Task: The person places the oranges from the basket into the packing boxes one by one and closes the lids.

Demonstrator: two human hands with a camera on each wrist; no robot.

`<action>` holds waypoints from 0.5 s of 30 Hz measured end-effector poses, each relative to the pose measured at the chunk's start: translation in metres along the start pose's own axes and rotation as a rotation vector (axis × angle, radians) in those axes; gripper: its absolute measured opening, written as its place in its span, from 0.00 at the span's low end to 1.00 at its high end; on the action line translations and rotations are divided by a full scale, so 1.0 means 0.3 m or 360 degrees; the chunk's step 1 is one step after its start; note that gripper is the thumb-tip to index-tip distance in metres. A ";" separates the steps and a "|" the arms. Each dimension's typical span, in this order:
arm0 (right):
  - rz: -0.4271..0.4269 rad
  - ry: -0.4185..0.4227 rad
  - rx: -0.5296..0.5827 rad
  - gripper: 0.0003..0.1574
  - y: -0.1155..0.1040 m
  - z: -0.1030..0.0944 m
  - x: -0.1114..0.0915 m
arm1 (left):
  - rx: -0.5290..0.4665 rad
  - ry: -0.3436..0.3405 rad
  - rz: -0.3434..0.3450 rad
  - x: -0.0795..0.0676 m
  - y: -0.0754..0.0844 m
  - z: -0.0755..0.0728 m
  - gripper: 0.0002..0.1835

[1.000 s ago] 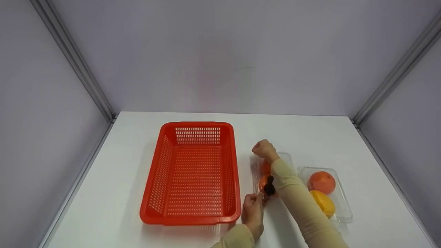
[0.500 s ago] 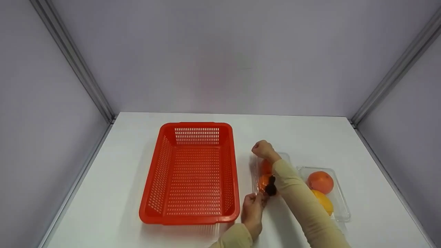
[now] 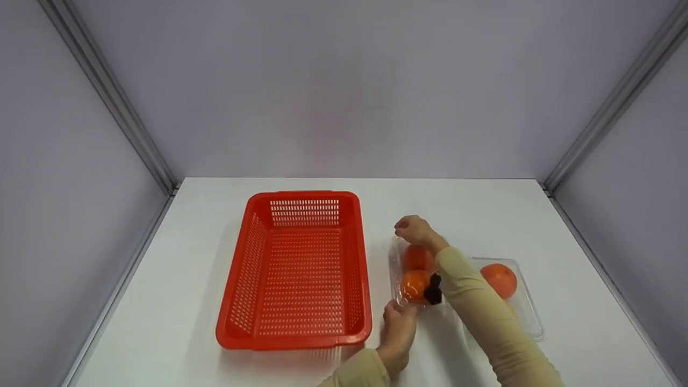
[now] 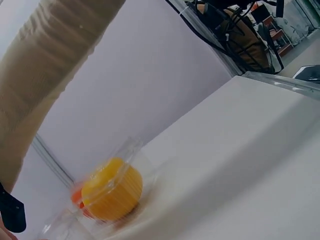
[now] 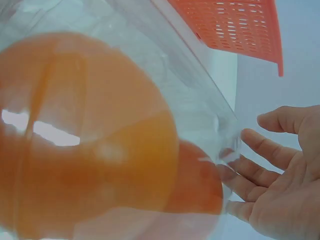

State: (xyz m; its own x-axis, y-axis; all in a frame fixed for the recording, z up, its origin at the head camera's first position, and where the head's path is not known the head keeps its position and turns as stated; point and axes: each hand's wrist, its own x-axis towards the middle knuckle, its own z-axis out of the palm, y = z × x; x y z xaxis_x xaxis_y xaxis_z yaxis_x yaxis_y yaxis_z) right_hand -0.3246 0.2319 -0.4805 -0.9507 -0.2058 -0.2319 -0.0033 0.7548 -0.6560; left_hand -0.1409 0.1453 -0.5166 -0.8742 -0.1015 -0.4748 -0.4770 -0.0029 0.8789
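My left hand [image 3: 398, 333] grips the near corner of a clear plastic container [image 3: 394, 269]; its grip is partly hidden. Two orange fruits [image 3: 416, 285] lie inside. At the far left corner is my right hand [image 3: 416, 228], its forearm crossing above the container's right side. In the right wrist view, the fingers of that hand [image 5: 285, 170] are spread and loosely bent, with fingertips at the container's edge. The left wrist view shows only a sliver of my left hand at the lower left.
A red perforated basket [image 3: 301, 285] stands left of the hands. To the right, a second clear container [image 3: 529, 317] holds an orange fruit [image 3: 500, 279] and a yellow fruit [image 4: 112, 190], partly behind the right sleeve. Walls enclose the white table [image 3: 204, 215].
My right fingers have loosened from a tight curl, and the right forearm has shifted slightly right. The container has moved a little, showing more of its fruit. The left thumb has shifted at the near corner.
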 end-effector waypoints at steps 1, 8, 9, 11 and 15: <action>0.0002 -0.0011 0.0006 0.23 -0.001 -0.006 -0.005 | 0.0039 0.0002 -0.0013 -0.009 0.012 -0.003 0.35; -0.0048 -0.0027 0.0021 0.24 -0.008 -0.039 -0.029 | -0.0111 -0.0131 0.0138 -0.048 0.101 -0.022 0.39; -0.0069 -0.0022 0.0027 0.24 -0.008 -0.043 -0.032 | -0.0125 -0.0175 0.0176 -0.050 0.115 -0.028 0.38; -0.0122 -0.0013 0.0036 0.24 -0.008 -0.052 -0.039 | -0.0134 -0.0270 0.0239 -0.048 0.146 -0.046 0.35; -0.0203 0.0000 0.0056 0.24 -0.006 -0.070 -0.057 | -0.0044 -0.0397 0.0389 -0.033 0.214 -0.096 0.28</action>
State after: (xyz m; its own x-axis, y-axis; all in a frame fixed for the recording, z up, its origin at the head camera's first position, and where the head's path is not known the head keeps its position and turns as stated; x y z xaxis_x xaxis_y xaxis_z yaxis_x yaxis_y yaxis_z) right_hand -0.3147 0.2470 -0.4602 -0.9433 -0.2987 -0.1450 -0.1134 0.7003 -0.7048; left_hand -0.1603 0.1174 -0.4542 -0.9591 0.1439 -0.2439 -0.2514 -0.0361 0.9672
